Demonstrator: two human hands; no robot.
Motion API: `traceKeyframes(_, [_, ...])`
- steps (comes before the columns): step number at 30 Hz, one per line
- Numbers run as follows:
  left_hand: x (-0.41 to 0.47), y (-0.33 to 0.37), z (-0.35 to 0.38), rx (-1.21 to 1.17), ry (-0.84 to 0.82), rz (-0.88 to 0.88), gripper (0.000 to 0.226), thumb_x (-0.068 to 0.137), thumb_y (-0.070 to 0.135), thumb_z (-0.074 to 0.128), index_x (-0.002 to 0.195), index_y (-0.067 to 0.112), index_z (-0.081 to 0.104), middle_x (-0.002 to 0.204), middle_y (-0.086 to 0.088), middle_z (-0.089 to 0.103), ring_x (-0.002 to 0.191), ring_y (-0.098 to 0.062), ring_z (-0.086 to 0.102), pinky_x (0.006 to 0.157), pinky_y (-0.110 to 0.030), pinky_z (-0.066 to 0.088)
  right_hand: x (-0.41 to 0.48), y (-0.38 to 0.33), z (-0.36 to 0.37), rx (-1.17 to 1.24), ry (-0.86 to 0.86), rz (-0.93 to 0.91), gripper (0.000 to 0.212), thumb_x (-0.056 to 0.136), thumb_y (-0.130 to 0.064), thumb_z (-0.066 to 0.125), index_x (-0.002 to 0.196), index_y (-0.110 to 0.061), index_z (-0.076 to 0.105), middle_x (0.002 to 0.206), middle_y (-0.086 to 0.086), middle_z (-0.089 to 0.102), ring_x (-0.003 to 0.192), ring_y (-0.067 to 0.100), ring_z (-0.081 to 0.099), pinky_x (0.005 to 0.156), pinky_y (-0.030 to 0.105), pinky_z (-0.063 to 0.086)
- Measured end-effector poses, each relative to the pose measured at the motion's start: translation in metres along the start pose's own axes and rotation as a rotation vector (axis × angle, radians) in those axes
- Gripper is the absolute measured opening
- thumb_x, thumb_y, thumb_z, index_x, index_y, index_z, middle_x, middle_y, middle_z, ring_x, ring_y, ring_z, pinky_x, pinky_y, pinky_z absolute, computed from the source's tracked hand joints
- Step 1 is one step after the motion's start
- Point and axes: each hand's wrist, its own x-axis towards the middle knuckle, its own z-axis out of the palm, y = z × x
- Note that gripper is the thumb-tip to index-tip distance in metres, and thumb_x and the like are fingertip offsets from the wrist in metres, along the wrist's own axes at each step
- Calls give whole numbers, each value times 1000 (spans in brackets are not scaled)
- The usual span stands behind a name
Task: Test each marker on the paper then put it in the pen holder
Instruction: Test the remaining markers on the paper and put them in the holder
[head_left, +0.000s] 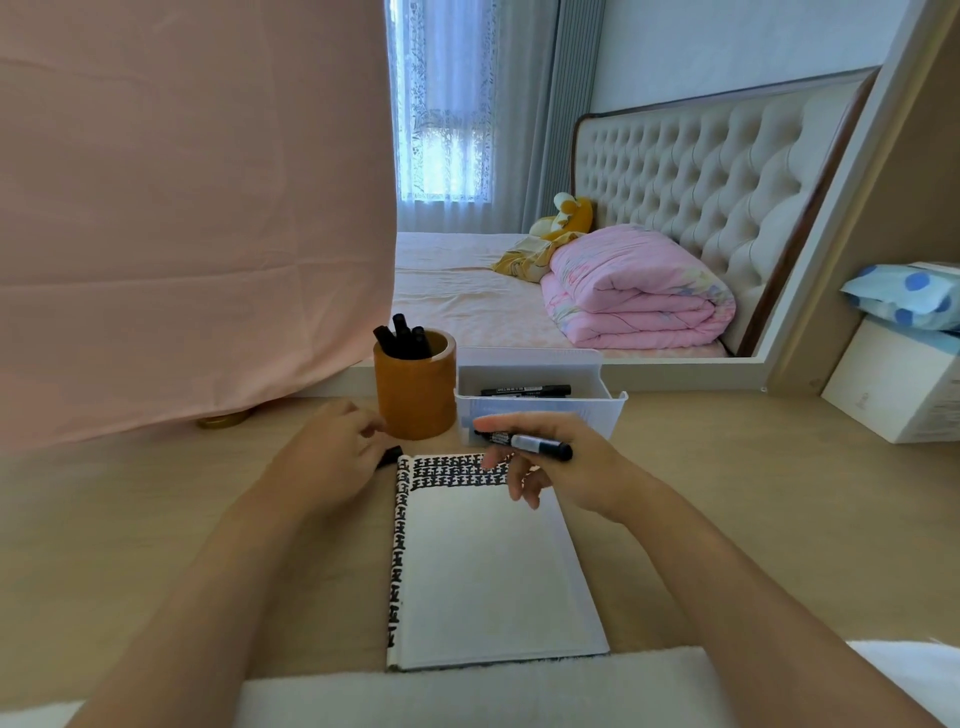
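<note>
A white notepad (488, 577) lies on the desk in front of me, with rows of black marks along its top and left edge. My right hand (566, 467) holds a black marker (530, 442) level above the pad's top edge. My left hand (327, 462) rests on the desk left of the pad, its fingers curled over a small black piece, apparently a cap (390, 455). The brown pen holder (415, 400) stands behind the pad with several black markers (402, 336) upright in it. A white tray (540, 400) beside it holds more markers (524, 389).
A pink cloth (192, 208) hangs over the desk's back left. A white box (893, 384) with a blue dotted pack on top sits at the far right. A white padded strip runs along the desk's near edge. A mirror behind the desk shows a bed.
</note>
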Motion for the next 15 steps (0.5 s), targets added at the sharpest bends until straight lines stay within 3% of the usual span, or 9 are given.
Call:
traceKeyframes(3, [-1,-5,5,26,-82,-58,29,97,31,54,123,29,64,107,8,45,104,-11,44,95,-31,42,1,-3,4,138,-49,96,42,105,1,30,131,-10,61,104,15,67,73,25,65,62,35,58])
traceKeyframes(6, [-4,-8,9,39,-89,-65,25,94,35,59,118,32,67,103,8,45,104,-12,44,94,-33,44,0,-3,7,120,-37,123,38,105,0,32,118,-7,67,102,14,64,74,27,65,65,39,58])
traceKeyframes(10, [-5,-4,2,-5,-10,-81,13,92,32,62,103,38,65,99,11,54,91,-10,53,76,-29,45,2,0,10,-134,31,78,18,100,-6,52,105,-19,64,92,2,61,69,17,60,64,31,56])
traceKeyframes(13, [-5,9,-5,-105,94,-1,18,92,24,63,99,41,62,87,18,62,81,-3,56,63,-20,38,8,6,10,-325,182,59,22,89,-16,71,103,-31,62,92,-7,62,72,7,57,72,23,52])
traceKeyframes(15, [-8,24,-5,-180,93,82,20,91,22,66,104,38,63,86,20,62,79,-2,57,64,-17,39,10,11,9,-467,292,14,22,87,-22,74,104,-34,67,91,-15,63,76,3,57,74,20,49])
